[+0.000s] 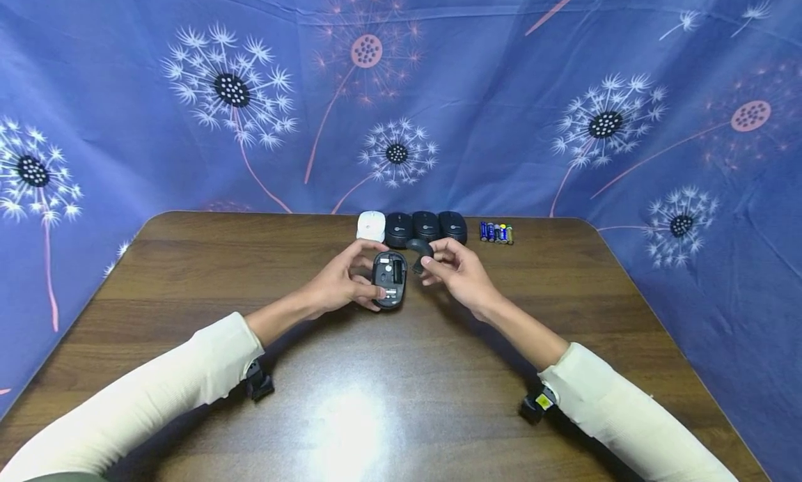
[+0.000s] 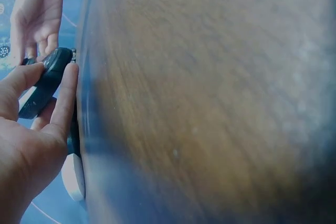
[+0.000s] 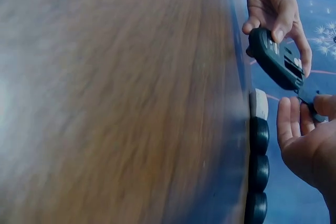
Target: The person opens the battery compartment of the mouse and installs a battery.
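Note:
My left hand [image 1: 343, 281] grips a black computer mouse [image 1: 390, 280] by its edges, underside facing up. An uncovered battery slot [image 1: 397, 271] shows in that underside, and it looks dark inside. Between thumb and fingers, my right hand [image 1: 460, 269] pinches a curved black battery cover [image 1: 420, 248], held just right of the mouse. In the right wrist view the cover [image 3: 313, 107] is close to the mouse's end [image 3: 278, 59]; whether they touch I cannot tell. The left wrist view has the mouse [image 2: 47, 83] side-on between thumb and fingers.
Behind the hands, a white mouse [image 1: 371, 226] and three black mice [image 1: 426, 228] stand in a row near the far edge of the wooden table [image 1: 250, 273]. Several small batteries [image 1: 496, 232] lie side by side to their right. A blue patterned cloth [image 1: 476, 85] hangs behind.

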A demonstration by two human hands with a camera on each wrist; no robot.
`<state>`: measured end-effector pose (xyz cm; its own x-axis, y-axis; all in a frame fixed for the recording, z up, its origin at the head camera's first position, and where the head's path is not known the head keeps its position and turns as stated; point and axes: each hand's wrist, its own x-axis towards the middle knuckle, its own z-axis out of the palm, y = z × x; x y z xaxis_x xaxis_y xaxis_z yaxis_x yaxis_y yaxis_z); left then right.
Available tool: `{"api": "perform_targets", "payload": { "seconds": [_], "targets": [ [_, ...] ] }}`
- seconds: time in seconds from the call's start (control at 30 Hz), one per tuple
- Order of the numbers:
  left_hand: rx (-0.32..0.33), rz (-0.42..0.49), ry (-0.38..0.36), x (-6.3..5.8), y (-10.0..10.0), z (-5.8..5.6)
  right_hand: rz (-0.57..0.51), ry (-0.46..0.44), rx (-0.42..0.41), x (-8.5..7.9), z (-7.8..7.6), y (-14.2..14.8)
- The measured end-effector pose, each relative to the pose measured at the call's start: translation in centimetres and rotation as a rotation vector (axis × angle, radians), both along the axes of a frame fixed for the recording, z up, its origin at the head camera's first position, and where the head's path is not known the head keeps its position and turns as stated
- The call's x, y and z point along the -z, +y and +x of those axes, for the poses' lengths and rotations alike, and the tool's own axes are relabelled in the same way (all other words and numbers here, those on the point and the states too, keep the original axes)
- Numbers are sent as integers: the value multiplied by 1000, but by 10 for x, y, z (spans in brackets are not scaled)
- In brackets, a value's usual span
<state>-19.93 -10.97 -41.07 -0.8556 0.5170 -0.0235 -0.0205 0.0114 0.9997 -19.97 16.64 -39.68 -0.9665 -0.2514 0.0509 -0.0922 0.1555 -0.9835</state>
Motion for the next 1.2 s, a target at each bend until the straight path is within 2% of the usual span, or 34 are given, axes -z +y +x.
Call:
{"api": "perform_targets", "payload": {
  "seconds": [0.17, 0.43, 0.57, 0.83, 1.2],
  "targets": [
    [4, 23, -9, 0, -3, 1, 70, -50, -32, 1, 3, 17],
    [-4, 38, -10, 2, -5, -1, 291, -96, -49, -1, 11, 56],
    [-7, 39, -16, 3, -7, -1, 365, -132, -61, -3, 14, 74],
    [1, 49, -24, 0, -6, 0, 408, -161, -70, -4, 18, 99],
    [5, 38, -17, -3, -5, 1, 463, -157, -47, -1, 17, 112]
  ]
}}
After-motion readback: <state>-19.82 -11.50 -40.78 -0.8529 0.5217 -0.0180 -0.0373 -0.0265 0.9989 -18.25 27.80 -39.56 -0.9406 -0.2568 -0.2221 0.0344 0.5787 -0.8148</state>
